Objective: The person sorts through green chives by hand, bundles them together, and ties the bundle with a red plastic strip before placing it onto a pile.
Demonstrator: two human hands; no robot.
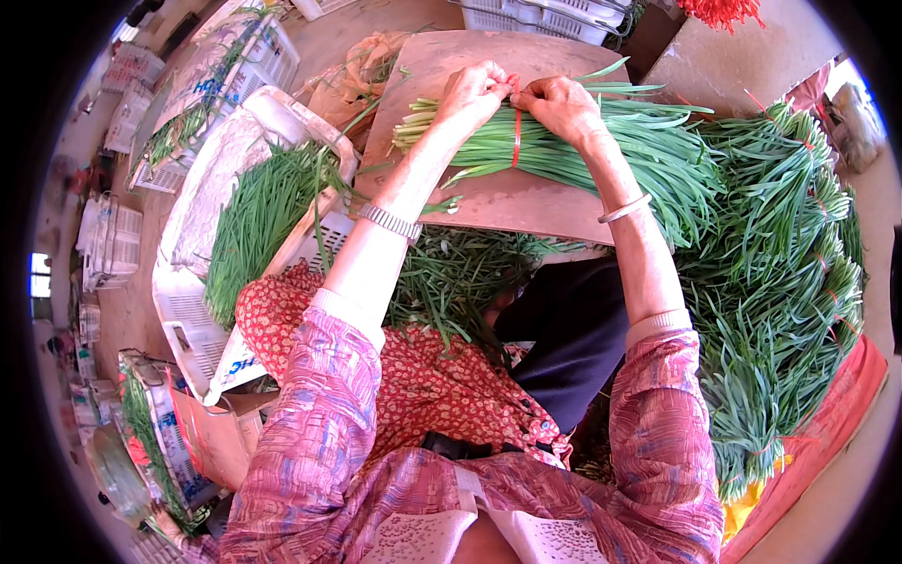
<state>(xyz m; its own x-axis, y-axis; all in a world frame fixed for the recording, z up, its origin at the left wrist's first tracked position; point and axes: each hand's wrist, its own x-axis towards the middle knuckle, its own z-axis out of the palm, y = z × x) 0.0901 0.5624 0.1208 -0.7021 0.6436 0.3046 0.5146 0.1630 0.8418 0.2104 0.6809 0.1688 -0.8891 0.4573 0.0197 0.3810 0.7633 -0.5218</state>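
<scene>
A bundle of green garlic chives lies across a pinkish-brown board, pale stem ends to the left and leaves to the right. Around its middle runs a red tie. My left hand and my right hand meet at the bundle's far side, fingertips pinched together on the tie's ends. A bit of red shows between them. The fingers cover the exact crossing of the ends. My right wrist rests over the leaves.
To the left, a white plastic crate holds loose chives. Tied bundles are heaped at the right on red cloth. Loose leaves lie below the board. More crates stand behind, and red ties sit at the far right.
</scene>
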